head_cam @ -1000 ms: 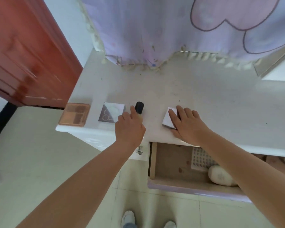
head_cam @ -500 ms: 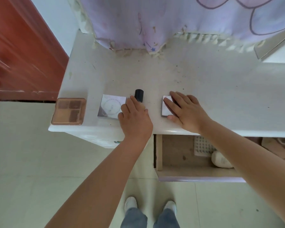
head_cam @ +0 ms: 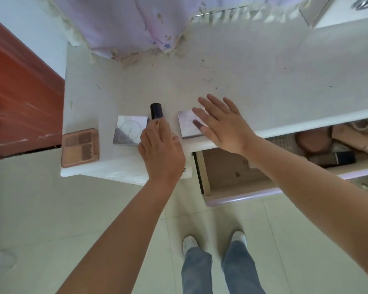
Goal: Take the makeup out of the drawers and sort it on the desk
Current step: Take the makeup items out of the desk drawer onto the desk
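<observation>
Makeup: silver compact point(head_cam: 130, 130) and eyeshadow palette point(head_cam: 80, 147) left of left hand point(head_cam: 160, 150), which grips black-capped tube point(head_cam: 156, 111); right hand point(head_cam: 222, 125) spread flat over white compact point(head_cam: 187, 124).

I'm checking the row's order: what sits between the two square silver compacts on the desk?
In the head view, a dark-capped bottle, gripped by the left hand, lies between the left silver compact and the right one.

White speckled surface point(head_cam: 242, 66) against a pale wall point(head_cam: 19, 20), lilac fringed cloth point(head_cam: 119, 24) draped at back, red-brown wooden door point(head_cam: 19, 98) left, beige tiled floor point(head_cam: 40, 209).
</observation>
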